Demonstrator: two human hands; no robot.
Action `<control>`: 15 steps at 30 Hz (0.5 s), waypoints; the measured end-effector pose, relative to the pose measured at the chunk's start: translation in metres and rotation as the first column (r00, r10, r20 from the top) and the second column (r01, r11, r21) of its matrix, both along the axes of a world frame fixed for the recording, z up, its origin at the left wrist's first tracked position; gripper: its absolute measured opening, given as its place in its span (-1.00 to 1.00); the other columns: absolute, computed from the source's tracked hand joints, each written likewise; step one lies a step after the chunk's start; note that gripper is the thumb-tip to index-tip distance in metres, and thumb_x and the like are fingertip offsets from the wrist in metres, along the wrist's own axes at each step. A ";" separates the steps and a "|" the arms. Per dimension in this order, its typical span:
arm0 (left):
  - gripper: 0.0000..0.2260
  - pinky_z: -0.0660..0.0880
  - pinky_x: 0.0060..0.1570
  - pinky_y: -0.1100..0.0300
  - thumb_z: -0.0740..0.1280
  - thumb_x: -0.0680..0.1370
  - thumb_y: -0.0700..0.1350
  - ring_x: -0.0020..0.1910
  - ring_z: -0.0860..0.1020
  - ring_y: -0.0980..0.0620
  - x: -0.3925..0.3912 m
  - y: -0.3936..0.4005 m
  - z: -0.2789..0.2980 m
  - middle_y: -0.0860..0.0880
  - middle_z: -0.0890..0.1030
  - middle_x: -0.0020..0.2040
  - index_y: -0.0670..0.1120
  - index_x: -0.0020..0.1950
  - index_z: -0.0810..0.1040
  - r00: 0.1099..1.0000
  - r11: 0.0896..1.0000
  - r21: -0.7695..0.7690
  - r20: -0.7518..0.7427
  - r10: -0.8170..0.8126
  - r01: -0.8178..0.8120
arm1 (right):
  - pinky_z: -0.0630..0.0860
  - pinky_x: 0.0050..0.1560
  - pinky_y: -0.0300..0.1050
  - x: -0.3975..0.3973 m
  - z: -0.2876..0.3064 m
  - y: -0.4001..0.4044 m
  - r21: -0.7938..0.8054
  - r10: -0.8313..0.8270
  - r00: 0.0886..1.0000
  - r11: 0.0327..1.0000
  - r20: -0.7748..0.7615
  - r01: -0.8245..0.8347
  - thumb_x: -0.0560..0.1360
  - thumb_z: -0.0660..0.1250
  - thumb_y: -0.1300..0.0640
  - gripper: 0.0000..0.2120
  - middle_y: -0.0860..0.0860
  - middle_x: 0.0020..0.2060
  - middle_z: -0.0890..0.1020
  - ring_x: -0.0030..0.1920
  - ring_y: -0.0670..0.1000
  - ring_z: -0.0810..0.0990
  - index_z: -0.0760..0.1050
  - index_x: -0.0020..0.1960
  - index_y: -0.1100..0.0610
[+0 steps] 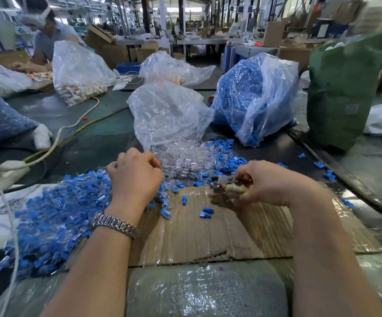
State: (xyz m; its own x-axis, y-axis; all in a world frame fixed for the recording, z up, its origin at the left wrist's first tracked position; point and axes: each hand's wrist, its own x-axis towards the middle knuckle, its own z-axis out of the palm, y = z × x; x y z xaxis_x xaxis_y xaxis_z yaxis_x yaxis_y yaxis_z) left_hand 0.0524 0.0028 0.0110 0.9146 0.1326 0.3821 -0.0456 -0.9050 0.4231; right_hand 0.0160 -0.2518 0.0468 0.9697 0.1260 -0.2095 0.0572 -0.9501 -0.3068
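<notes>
Grip: right hand (263,184) pinches small clear-and-yellow part (230,188); left hand (137,177) curls over clear caps (180,160), hold indiscernible; step judged fetching a cap, next calling for seating it squarely.

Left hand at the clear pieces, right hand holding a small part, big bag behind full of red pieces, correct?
No: the head view shows the bag full of blue pieces, not red. The rest stands: left hand at clear pieces, right hand holding a small part.
</notes>
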 end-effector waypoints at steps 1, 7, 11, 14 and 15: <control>-0.82 0.28 0.21 -0.07 0.33 0.52 -0.14 0.09 0.42 -0.02 0.001 -0.002 0.000 0.07 0.45 -0.03 0.15 -0.12 0.62 1.000 0.999 0.018 -0.001 -0.028 0.028 | 0.52 0.08 -0.01 0.000 0.000 -0.001 -0.043 -0.007 1.000 0.999 -0.025 0.006 0.28 0.61 -0.12 -0.61 -0.13 -0.09 0.54 0.00 0.01 0.52 0.45 -0.06 -0.13; -0.81 0.07 0.30 0.06 0.30 0.63 0.01 0.29 0.42 0.09 0.002 -0.037 -0.011 0.18 0.57 0.20 0.19 0.17 0.65 0.919 0.915 0.111 -0.121 -0.376 0.389 | 0.52 0.18 0.03 -0.002 0.003 0.000 -0.098 -0.055 0.993 0.994 -0.102 0.045 0.20 0.63 -0.25 -0.48 -0.22 -0.12 0.50 0.03 -0.03 0.52 0.49 0.02 -0.13; -0.86 0.07 0.37 -0.01 0.32 0.63 0.05 0.23 0.45 0.11 0.005 -0.043 -0.016 0.22 0.58 0.08 0.17 0.11 0.66 0.899 0.891 0.143 -0.152 -0.411 0.431 | 0.54 0.16 0.03 0.000 -0.001 0.001 -0.064 -0.084 0.989 0.995 -0.121 0.077 0.22 0.58 -0.34 -0.50 -0.15 -0.10 0.57 -0.02 -0.06 0.54 0.54 -0.01 -0.08; -0.86 0.08 0.33 0.00 0.31 0.62 -0.01 0.19 0.43 0.11 0.006 -0.043 -0.019 0.23 0.48 -0.01 0.18 0.05 0.65 0.903 0.890 0.160 -0.137 -0.408 0.426 | 0.54 0.14 0.08 0.007 -0.005 0.008 0.035 -0.154 0.986 0.988 0.071 0.152 0.34 0.46 -0.39 -0.56 -0.10 -0.16 0.62 -0.06 -0.02 0.57 0.55 -0.12 -0.03; -0.84 0.08 0.31 0.01 0.30 0.62 -0.04 0.20 0.42 0.10 0.006 -0.042 -0.019 0.21 0.46 0.00 0.18 0.06 0.64 0.910 0.896 0.164 -0.118 -0.398 0.413 | 0.53 0.16 0.10 0.010 -0.006 0.014 0.080 -0.166 0.974 0.985 0.157 0.155 0.39 0.44 -0.35 -0.60 -0.09 -0.16 0.64 -0.05 0.00 0.59 0.55 -0.12 -0.02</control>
State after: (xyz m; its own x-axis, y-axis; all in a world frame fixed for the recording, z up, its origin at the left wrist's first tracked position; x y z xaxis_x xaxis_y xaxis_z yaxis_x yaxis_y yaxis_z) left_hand 0.0587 -0.0393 -0.0082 0.9024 -0.3204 0.2880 -0.3978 -0.8764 0.2716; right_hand 0.0260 -0.2379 0.0406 0.9987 -0.0256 -0.0437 -0.0399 -0.9285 -0.3692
